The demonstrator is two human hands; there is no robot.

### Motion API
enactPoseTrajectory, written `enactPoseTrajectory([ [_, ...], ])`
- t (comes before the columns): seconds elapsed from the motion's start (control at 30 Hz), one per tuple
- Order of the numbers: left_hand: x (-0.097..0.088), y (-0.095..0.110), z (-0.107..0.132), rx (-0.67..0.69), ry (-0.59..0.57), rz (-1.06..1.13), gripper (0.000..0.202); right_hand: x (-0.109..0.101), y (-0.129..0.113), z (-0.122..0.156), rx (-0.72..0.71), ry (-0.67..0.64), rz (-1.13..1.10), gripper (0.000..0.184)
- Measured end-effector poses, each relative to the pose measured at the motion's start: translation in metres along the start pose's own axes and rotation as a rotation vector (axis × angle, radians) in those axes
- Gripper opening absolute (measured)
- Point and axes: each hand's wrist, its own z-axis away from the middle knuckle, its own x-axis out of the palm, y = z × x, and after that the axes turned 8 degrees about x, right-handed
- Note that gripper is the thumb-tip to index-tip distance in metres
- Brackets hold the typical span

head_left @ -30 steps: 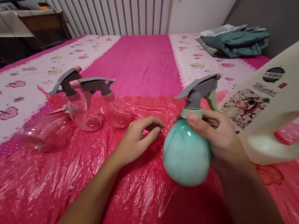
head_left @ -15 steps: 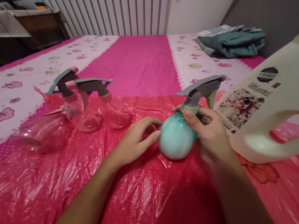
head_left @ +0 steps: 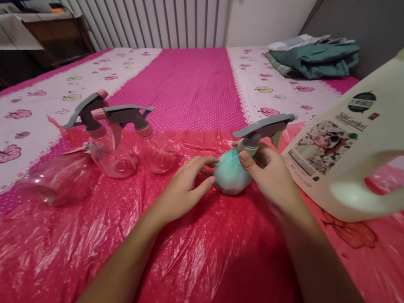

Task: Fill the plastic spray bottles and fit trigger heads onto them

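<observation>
spray bottle (head_left: 230, 170) | round, translucent teal | pale-green collar (head_left: 246, 147) | grey head (head_left: 263, 126)

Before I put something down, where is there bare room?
The red sheet is bare between the left forearm and right forearm, and from the left forearm to the clear bottles. The bed's pink middle stripe, between white stripes, is bare. Crowded: among those bottles, and from the left hand past green bottle and right hand to the jug.

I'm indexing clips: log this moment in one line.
right hand: holds teal spray bottle by neck | left hand: beside bottle, contact unclear | right side: pale jug
</observation>
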Motion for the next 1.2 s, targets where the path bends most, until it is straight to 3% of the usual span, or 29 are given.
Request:
enactPoseTrajectory([
  [0.2, 0.002, 0.002, 0.001, 0.053, 0.086, -0.068, 0.019, -0.013, -0.003, 0.006, 0.000, -0.178, 0.141, 0.051],
  [0.3, 0.000, 0.007, 0.003, 0.176, 0.332, -0.265, 0.017, -0.018, -0.003, 0.008, 0.026, -0.209, 0.260, 0.052],
  [0.43, -0.007, 0.011, 0.005, 0.233, 0.770, -0.664, 0.034, -0.021, 0.002, 0.007, 0.048, -0.260, 0.384, 0.064],
  [0.57, -0.012, 0.003, 0.005, 0.134, 0.997, -0.604, 0.047, -0.018, 0.007, 0.005, 0.073, -0.227, 0.432, 0.066],
  [0.67, -0.012, -0.012, 0.006, -0.051, 1.112, -0.409, 0.036, -0.016, 0.009, 0.004, 0.113, -0.256, 0.399, 0.070],
  [0.73, -0.012, -0.021, 0.007, -0.171, 1.154, -0.259, 0.032, -0.016, 0.009, 0.004, 0.111, -0.274, 0.381, 0.072],
  [0.83, -0.012, -0.029, 0.007, -0.230, 1.172, -0.186, 0.038, -0.016, 0.009, 0.005, 0.096, -0.290, 0.370, 0.073],
  [1.03, -0.015, -0.034, 0.006, -0.288, 1.021, -0.176, 0.055, -0.018, 0.012, 0.004, 0.114, -0.303, 0.392, 0.073],
  [1.2, -0.020, -0.045, 0.007, -0.298, 0.895, -0.248, 0.062, -0.016, 0.011, 0.000, 0.156, -0.263, 0.382, 0.086],
])
